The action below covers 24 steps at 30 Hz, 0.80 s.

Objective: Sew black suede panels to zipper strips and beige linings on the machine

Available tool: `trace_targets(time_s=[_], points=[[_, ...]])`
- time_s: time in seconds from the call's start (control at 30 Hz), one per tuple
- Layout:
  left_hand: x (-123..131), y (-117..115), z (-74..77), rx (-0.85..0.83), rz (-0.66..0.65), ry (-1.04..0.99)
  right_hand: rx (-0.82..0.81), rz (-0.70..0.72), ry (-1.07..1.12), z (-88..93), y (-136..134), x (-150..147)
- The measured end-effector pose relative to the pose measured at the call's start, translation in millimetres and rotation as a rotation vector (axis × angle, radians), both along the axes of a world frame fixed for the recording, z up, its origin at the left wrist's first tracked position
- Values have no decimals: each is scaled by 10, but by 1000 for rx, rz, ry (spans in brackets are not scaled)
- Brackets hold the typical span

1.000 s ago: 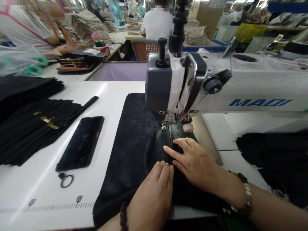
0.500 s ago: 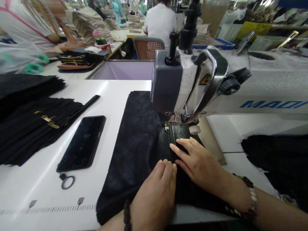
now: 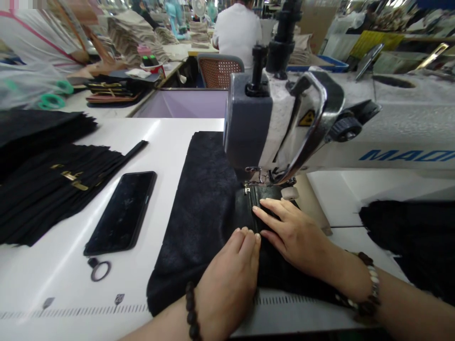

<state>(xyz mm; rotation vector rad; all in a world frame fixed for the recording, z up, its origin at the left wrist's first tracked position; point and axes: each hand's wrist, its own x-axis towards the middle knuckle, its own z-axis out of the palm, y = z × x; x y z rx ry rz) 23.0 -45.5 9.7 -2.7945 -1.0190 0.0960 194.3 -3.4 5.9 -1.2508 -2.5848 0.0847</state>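
A black leather-like panel (image 3: 199,199) lies under the head of the sewing machine (image 3: 249,118). A zipper (image 3: 253,208) runs along it toward the presser foot, with a small metal zipper pull (image 3: 247,190) close to the foot. My left hand (image 3: 227,279) is closed, its fingertips gathered on the panel beside the zipper's near end. Just what lies under those fingertips is hidden. To the right of the zipper, my right hand (image 3: 298,237) rests with fingers stretched out and slightly spread, pressing on the black material.
A phone (image 3: 121,213) with a ring holder (image 3: 100,271) lies on the left of the white table (image 3: 170,130). Stacked black pieces (image 3: 53,184) with gold zipper parts sit farther left. More black material (image 3: 408,241) is at right. A person in white (image 3: 238,33) sits ahead.
The black panel has slid a little forward under the machine, away from me. Both hands have moved forward with it, and more of the table's ruler marking shows at the near edge.
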Motion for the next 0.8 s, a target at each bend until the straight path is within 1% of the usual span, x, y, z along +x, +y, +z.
trace_targets(time_s=[0.2,0.37,0.53,0.67,0.8], points=[[-3,88,17,9,2,-73,4,0,-36,5,71,12],[-1,200,28,6,-29,-59,-54,-9,-55,18,160,7],[-2,304,3,-77,-7,-64,-96,-22,-49,66,242,8],[-6,375,-5,-134,27,-113,-52,-21,-56,70,303,10],[-6,444,17,-217,73,-207,-1,-18,-60,68,362,1]])
